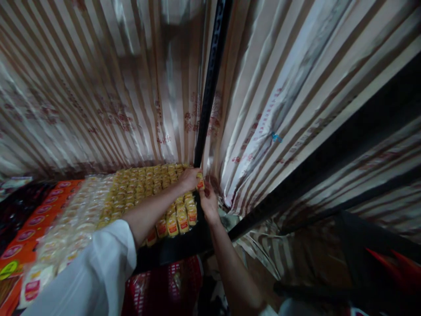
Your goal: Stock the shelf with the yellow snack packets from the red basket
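At the shelf's back right corner, my left hand [190, 179] is closed on a small yellow packet [200, 180] with a red label. My right hand [209, 202] reaches up just beside it, its fingertips drawn together at the packet's lower edge. Under and left of my hands lie many similar yellow packets [138, 186], set in tight rows. The nearest row [172, 224] shows red labels facing me. Some rows are hidden behind my left forearm.
Pale clear-wrapped packets [70, 219] and an orange box display [41, 215] lie left of the yellow rows. A black upright post [210, 83] stands behind my hands, and a black bar [312, 153] slants across the right. Striped sheeting [98, 87] hangs behind. Dark red packages [164, 285] sit below the black shelf edge [174, 252].
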`<state>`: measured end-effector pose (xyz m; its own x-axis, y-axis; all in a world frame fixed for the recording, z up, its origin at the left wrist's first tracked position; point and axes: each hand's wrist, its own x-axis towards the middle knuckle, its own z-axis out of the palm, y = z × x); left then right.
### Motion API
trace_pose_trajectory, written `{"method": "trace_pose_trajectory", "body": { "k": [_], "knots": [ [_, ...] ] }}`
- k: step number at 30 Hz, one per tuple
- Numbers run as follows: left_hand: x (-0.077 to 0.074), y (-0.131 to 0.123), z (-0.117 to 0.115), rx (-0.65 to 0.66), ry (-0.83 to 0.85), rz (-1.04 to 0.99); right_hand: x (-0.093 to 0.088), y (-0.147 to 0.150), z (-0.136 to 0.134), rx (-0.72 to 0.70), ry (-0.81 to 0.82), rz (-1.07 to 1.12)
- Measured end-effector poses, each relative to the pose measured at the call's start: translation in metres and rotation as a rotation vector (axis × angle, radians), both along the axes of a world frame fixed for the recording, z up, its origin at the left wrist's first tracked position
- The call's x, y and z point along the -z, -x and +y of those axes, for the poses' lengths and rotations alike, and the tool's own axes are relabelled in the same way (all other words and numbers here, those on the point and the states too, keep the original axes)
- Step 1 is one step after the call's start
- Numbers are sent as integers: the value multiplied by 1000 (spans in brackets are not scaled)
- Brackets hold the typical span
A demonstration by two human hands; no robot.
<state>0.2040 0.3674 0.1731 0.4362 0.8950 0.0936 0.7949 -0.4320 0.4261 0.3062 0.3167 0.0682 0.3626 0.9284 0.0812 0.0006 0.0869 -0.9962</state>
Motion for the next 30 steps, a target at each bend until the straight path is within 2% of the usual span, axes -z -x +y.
{"method": "trace_pose_trajectory", "body": {
  "k": [6, 10, 16, 22, 25, 30],
  "knots": [
    [35, 0, 6, 25, 10, 111, 41, -2, 11, 6, 92, -110],
    [48, -2, 12, 26, 5, 163, 57, -4, 16, 1, 132, -59],
    [46, -5, 12, 4, -3, 219, 50, -4, 25, 41, 102, -14],
    [50, -10, 14, -79, -21, 252, 38, 5, 27, -158, 59, 11],
    [53, -12, 19, -122, 9, 269, 35, 6, 26, -208, 61, 2],
    [50, -12, 21, -110, 13, 269, 34, 8, 26, -143, 52, 79]
  ]
}}
